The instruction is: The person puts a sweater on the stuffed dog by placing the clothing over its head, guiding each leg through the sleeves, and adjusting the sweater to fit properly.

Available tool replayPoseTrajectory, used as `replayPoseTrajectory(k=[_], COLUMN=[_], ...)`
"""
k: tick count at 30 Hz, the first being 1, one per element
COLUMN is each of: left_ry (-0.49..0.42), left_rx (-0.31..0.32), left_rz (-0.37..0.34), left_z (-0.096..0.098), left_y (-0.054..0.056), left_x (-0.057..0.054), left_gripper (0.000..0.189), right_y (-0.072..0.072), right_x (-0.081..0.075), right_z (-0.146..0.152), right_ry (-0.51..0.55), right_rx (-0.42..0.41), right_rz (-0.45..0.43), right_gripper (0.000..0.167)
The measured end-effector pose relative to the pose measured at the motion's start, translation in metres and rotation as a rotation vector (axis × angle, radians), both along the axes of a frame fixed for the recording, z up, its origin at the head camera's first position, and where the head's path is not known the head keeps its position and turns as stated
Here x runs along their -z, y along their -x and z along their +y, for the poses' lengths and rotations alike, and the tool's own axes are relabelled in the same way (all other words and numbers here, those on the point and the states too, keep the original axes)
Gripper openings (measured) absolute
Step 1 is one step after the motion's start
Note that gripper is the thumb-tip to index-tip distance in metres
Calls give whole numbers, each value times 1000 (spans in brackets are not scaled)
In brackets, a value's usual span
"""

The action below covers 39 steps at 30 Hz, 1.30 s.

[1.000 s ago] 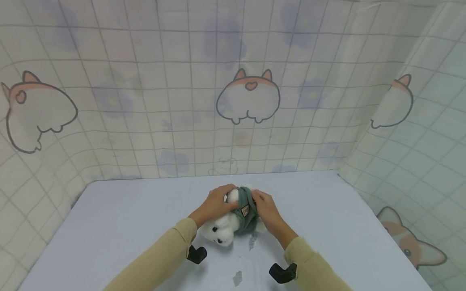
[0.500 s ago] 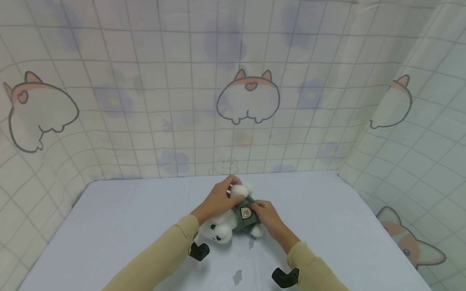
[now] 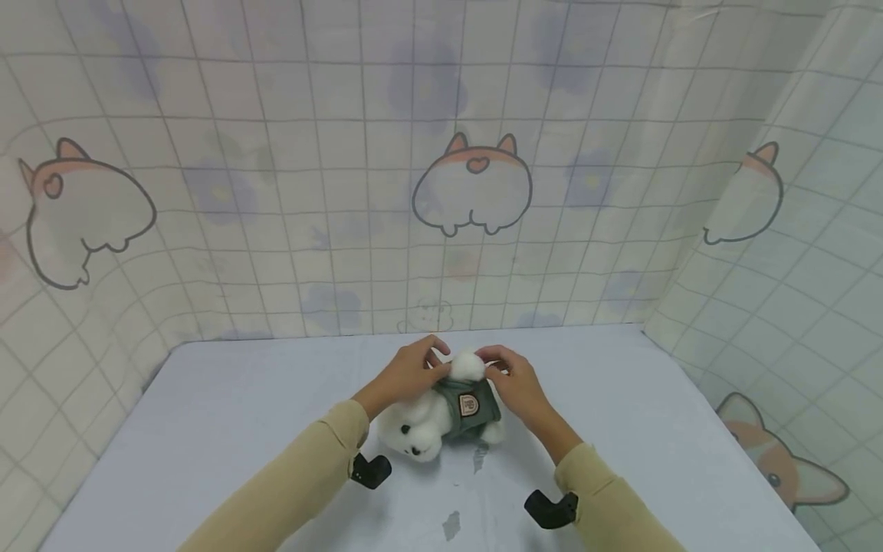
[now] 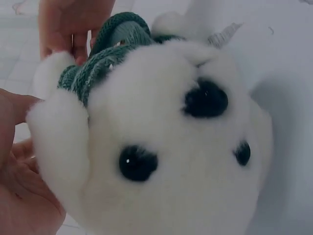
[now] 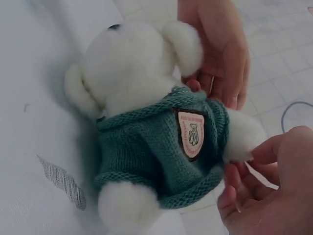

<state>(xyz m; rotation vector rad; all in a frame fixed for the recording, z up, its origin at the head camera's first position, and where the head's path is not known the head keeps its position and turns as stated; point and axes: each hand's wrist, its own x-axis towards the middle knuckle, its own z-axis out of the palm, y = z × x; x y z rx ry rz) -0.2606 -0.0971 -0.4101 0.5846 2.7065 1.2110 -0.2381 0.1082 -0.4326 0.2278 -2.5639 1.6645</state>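
A white plush dog (image 3: pixel 410 429) in a green knitted sweater (image 5: pixel 142 142) lies on its side, its head toward the left. Its black eyes and nose show large in the left wrist view. My left hand (image 3: pixel 403 376) holds the toy from behind, at the shoulder by the ear (image 5: pixel 183 46); some of its fingers are hidden. With thumb and fingers, my right hand (image 3: pixel 519 389) pinches the white front paw (image 5: pixel 242 134) that sticks out of the sweater's sleeve. A pale badge (image 5: pixel 192 134) sits on the sweater.
The toy lies on a white table (image 3: pixel 276 429). Grey patches (image 3: pixel 451 526) mark the tabletop in front of it. A gridded curtain (image 3: pixel 331 192) with corgi drawings encloses the back and sides. Black wrist mounts (image 3: pixel 552 510) hang beneath both forearms.
My right hand has gone from the sweater's lower part up to the paw. The sweater, bunched before, now lies flatter with its badge facing up. My left hand stays near the shoulder.
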Motion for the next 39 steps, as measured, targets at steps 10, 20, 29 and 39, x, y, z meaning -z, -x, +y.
replayPoseTrajectory(k=[10, 20, 29, 39], left_ry=[-199, -285, -117, 109], left_rx=[-56, -51, 113, 164], left_rz=[-87, -127, -16, 193], left_z=[11, 13, 3, 16], left_y=[4, 2, -5, -8], left_x=[-1, 1, 2, 6], left_gripper=[24, 24, 37, 45], right_y=[2, 4, 12, 12], right_x=[-3, 0, 8, 5], right_z=[-3, 2, 1, -7], right_ry=[8, 284, 344, 385], right_rx=[-66, -176, -116, -148], right_rz=[-134, -266, -389, -423], right_gripper=[30, 33, 31, 34])
